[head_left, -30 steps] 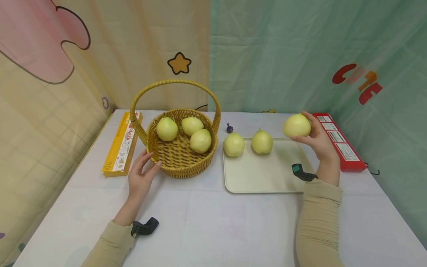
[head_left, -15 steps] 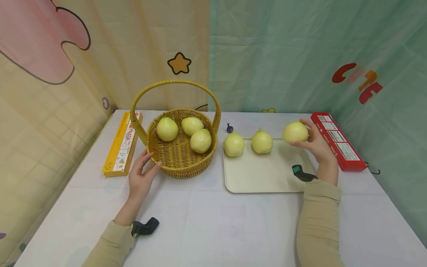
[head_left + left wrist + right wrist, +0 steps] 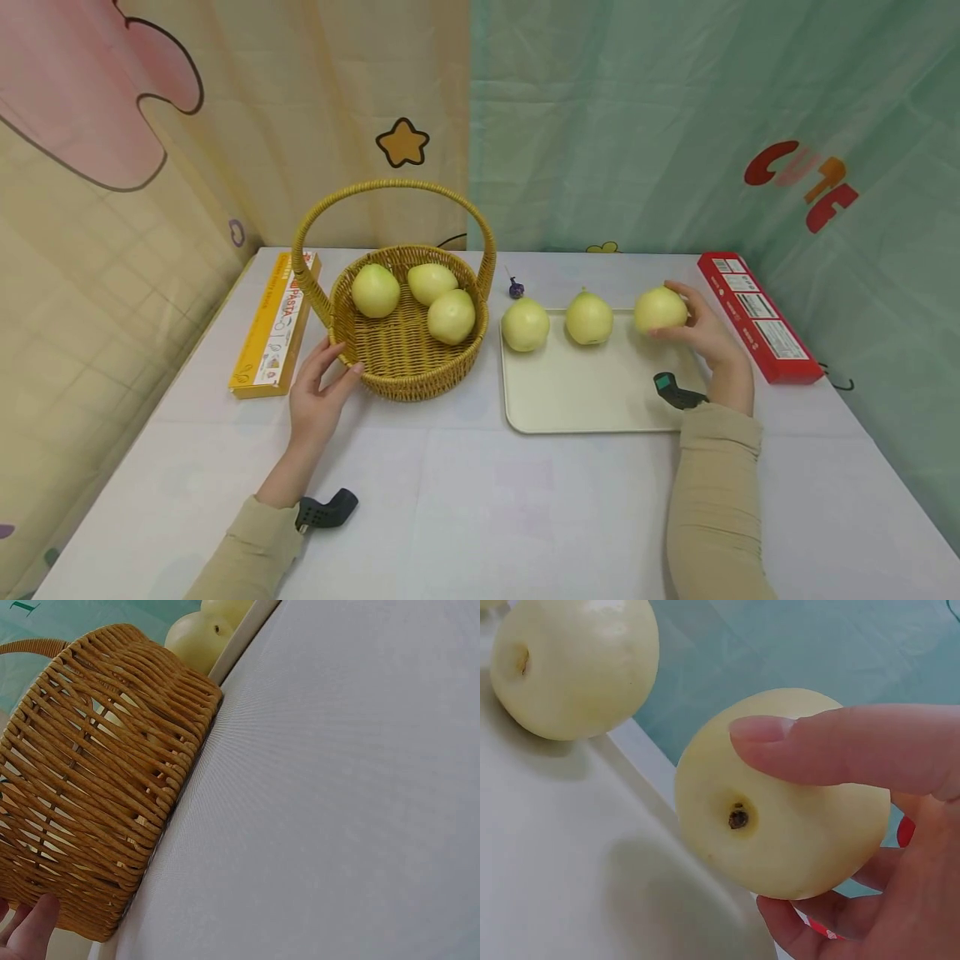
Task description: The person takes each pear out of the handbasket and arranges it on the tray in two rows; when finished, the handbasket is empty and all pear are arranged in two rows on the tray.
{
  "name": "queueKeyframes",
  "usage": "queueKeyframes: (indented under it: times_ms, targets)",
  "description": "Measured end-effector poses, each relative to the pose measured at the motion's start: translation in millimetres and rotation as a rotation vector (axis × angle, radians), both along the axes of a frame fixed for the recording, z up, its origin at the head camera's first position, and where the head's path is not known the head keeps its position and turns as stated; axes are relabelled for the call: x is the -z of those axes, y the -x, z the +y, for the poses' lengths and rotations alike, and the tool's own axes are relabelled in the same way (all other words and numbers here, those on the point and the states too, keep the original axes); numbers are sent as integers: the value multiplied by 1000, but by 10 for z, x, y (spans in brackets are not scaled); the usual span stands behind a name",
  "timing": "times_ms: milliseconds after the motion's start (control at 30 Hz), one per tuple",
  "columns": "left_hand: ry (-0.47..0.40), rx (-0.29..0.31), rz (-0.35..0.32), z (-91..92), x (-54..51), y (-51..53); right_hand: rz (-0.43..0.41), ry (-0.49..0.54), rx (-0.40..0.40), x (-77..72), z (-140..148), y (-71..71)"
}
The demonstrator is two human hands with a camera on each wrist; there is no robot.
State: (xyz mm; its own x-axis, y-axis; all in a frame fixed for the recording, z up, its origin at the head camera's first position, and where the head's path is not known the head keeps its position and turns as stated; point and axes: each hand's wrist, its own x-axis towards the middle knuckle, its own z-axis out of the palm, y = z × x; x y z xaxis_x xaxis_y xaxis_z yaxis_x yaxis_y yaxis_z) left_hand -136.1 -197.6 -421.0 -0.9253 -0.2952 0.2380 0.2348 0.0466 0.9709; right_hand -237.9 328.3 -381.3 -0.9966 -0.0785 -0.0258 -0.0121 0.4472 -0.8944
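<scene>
My right hand (image 3: 708, 333) holds a pale yellow-green pear (image 3: 658, 312) at the far right corner of the light tray (image 3: 585, 400). In the right wrist view the thumb (image 3: 840, 746) lies across this pear and fingers curl beneath it; whether it touches the tray I cannot tell. Two more pears, a left one (image 3: 526, 325) and a middle one (image 3: 588, 318), sit along the tray's far edge. My left hand (image 3: 315, 400) touches the near left rim of a wicker basket (image 3: 420, 387), thumb and fingers spread. Inside the basket are three pears (image 3: 376, 291).
A yellow pasta box (image 3: 266, 333) lies left of the basket. To the right of the tray is a red box (image 3: 761, 321). A small dark purple item (image 3: 516, 288) sits behind the tray. Curtains (image 3: 585, 125) hang behind the white table (image 3: 465, 508).
My right hand has lowered the pear toward the tray's far right corner, moving slightly left. The left hand and the basket have stayed in place.
</scene>
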Motion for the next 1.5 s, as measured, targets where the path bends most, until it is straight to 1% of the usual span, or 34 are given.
queueKeyframes:
  times_ms: [200, 500, 1000, 1233, 1500]
  targets:
    - [3, -2, 2, 1, -4, 1, -50, -27, -4, 25, 18, 8]
    - [34, -3, 35, -5, 26, 4, -85, -37, -28, 66, 22, 20]
    - [53, -11, 9, -5, 15, 8, -119, -72, -45, 71, 14, 28]
    - [52, -11, 1, 2, -1, -2, -162, -94, -50, 70, 33, 30]
    - [34, -8, 6, 3, 5, -2, -146, -116, -78, 28, 19, 12]
